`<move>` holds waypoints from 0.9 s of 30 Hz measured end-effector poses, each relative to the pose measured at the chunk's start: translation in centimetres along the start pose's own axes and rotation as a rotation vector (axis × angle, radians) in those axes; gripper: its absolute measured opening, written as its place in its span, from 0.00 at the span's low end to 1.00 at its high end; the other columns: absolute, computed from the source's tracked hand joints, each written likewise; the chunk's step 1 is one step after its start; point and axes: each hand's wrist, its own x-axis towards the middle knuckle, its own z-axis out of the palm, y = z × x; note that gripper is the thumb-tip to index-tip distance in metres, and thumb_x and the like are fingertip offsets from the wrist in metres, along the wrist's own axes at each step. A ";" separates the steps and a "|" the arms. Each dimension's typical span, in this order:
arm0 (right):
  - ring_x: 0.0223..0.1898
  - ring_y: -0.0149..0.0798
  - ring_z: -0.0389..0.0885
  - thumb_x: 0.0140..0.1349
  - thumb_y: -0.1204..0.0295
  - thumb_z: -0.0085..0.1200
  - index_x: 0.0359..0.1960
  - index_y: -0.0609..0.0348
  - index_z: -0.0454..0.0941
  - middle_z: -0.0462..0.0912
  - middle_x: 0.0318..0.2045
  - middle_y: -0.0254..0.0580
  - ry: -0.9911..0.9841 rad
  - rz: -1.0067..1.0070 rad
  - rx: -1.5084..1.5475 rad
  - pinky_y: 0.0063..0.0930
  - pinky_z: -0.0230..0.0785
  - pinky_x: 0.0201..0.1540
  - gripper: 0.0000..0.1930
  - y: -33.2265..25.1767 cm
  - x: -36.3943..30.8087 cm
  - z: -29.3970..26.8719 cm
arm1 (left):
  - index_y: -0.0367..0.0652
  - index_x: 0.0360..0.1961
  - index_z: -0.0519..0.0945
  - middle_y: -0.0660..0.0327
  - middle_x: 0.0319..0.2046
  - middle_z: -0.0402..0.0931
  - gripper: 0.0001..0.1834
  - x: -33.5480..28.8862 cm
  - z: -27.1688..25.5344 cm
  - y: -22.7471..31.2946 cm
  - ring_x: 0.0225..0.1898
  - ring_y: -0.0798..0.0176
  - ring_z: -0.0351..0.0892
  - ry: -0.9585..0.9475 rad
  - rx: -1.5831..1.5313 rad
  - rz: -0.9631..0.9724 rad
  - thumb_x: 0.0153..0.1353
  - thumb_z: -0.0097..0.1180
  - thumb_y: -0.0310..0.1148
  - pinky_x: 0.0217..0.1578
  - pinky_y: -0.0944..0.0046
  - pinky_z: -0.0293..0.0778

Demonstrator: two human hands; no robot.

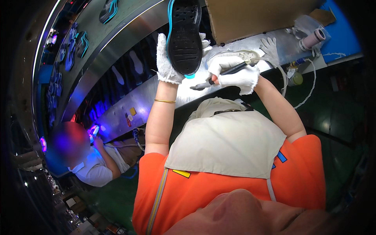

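My left hand (165, 64), in a white knit glove, holds up a black shoe sole (184, 43) with a bright blue edge. Its fingers wrap around the back of the sole, with fingertips showing at the far side. To the right, my gloved right hand (238, 78) is closed around a slim black-handled tool (234, 68). The tool's flat greyish tip (199, 86) points left, below the sole's heel and apart from it. A pale sole-shaped piece (244, 54) lies on the bench behind my right hand.
A metal bench (127, 100) carries a spare white glove (270, 49), a cardboard box (250, 19) and a pinkish spool (312, 40). A pale hose (284, 80) hangs at the right. Soles lie along a conveyor (94, 39); another person (96, 166) works at the left.
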 end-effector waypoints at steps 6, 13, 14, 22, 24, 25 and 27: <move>0.42 0.27 0.77 0.55 0.82 0.60 0.38 0.60 0.75 0.80 0.37 0.37 0.097 -0.370 -0.168 0.25 0.74 0.49 0.10 -1.9 0.6 0.0 | 0.36 0.57 0.70 0.46 0.49 0.75 0.33 0.5 0.0 1.0 0.46 0.51 0.80 0.097 0.054 -0.121 0.66 0.38 0.56 0.48 0.53 0.77; 0.35 0.37 0.79 0.43 0.81 0.63 0.28 0.59 0.77 0.80 0.33 0.37 -0.014 -0.414 -0.620 0.26 0.73 0.41 0.10 -2.0 2.4 0.0 | 0.35 0.45 0.78 0.51 0.40 0.80 0.26 1.8 -0.6 0.9 0.39 0.57 0.82 0.299 0.289 -0.229 0.62 0.53 0.50 0.41 0.61 0.81; 0.35 0.37 0.79 0.43 0.82 0.64 0.28 0.58 0.78 0.80 0.32 0.37 -0.038 -0.352 -0.631 0.27 0.72 0.41 0.10 -2.2 2.6 -0.1 | 0.35 0.45 0.79 0.51 0.40 0.81 0.25 1.9 -1.1 1.0 0.38 0.58 0.82 0.312 0.357 -0.234 0.61 0.54 0.50 0.40 0.62 0.81; 0.36 0.33 0.79 0.46 0.79 0.65 0.28 0.56 0.80 0.82 0.33 0.35 -0.021 -0.131 -0.527 0.25 0.74 0.44 0.08 -3.9 2.0 -2.4 | 0.40 0.43 0.81 0.55 0.38 0.81 0.20 1.8 -0.2 1.0 0.34 0.62 0.81 0.353 0.496 -0.480 0.62 0.55 0.47 0.37 0.63 0.80; 0.35 0.35 0.79 0.47 0.77 0.66 0.29 0.55 0.81 0.82 0.31 0.36 0.001 -0.112 -0.650 0.25 0.73 0.44 0.08 -3.9 2.1 -1.9 | 0.40 0.41 0.81 0.55 0.36 0.82 0.21 1.7 0.7 1.3 0.32 0.62 0.81 0.300 0.479 -0.535 0.61 0.55 0.49 0.37 0.63 0.80; 0.35 0.35 0.79 0.47 0.77 0.66 0.29 0.54 0.81 0.81 0.31 0.36 0.009 -0.091 -0.705 0.25 0.73 0.43 0.08 -4.0 2.2 -1.5 | 0.40 0.41 0.81 0.56 0.35 0.82 0.22 1.8 0.5 1.3 0.32 0.62 0.81 0.292 0.497 -0.559 0.61 0.55 0.49 0.36 0.63 0.80; 0.35 0.34 0.79 0.46 0.79 0.66 0.29 0.54 0.81 0.81 0.30 0.36 -0.024 0.021 -0.784 0.26 0.74 0.43 0.09 -3.9 2.1 -1.9 | 0.40 0.40 0.81 0.56 0.33 0.82 0.22 2.0 -0.1 1.3 0.31 0.62 0.81 0.274 0.536 -0.610 0.60 0.55 0.51 0.36 0.63 0.80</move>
